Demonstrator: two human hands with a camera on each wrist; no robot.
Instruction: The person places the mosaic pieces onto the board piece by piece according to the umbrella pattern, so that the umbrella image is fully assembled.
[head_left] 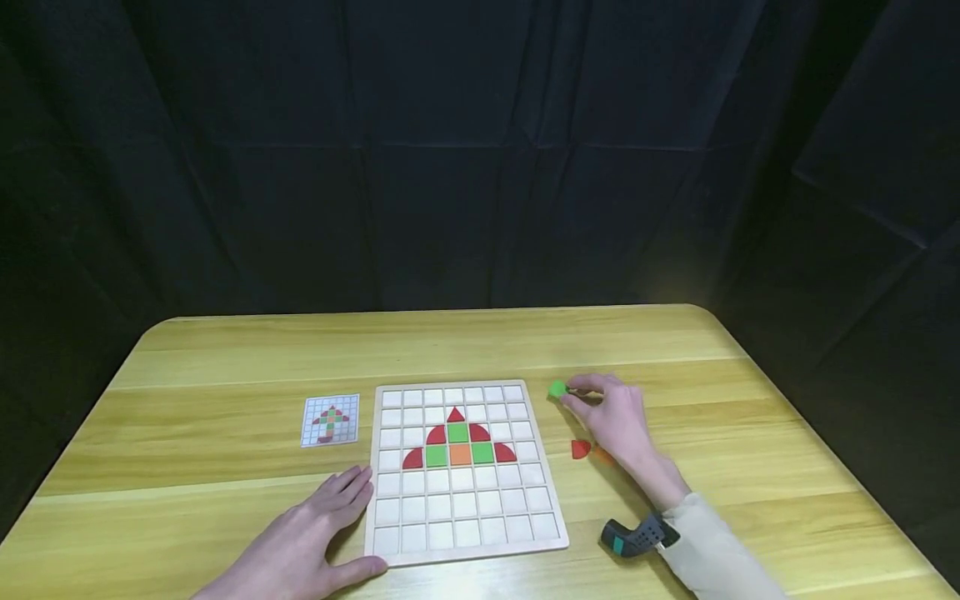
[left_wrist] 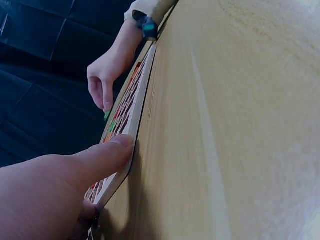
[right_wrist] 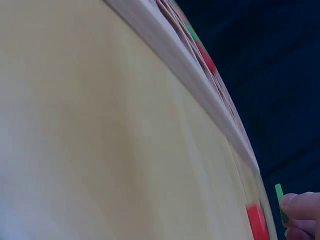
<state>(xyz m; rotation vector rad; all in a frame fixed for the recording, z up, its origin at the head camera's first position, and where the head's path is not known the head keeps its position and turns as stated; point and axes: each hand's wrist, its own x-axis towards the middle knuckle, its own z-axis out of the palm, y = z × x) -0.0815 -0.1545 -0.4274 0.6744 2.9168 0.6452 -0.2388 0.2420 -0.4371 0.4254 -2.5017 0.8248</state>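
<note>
The square grid board (head_left: 489, 504) of white cells lies on the table, bearing several red, green and orange tiles in a stepped pattern. A red triangle (head_left: 455, 415) tops the pattern. My left hand (head_left: 307, 529) rests at the board's left side, its fingers extended and its thumb touching the near-left corner; the left wrist view shows the thumb (left_wrist: 107, 159) on the rim. Beyond the board's right side, my right hand (head_left: 618, 421) pinches a green tile (head_left: 557, 389) between thumb and fingers. In the right wrist view this green tile (right_wrist: 278, 192) stands on edge, seen side-on.
Left of the board lies a small printed card (head_left: 330, 420) with a similar coloured pattern. A red round-edged tile (head_left: 581, 449) and an orange tile (head_left: 603, 456) lie right of the board, the orange one partly hidden by the right wrist. A dark curtain (head_left: 450, 167) hangs behind the table.
</note>
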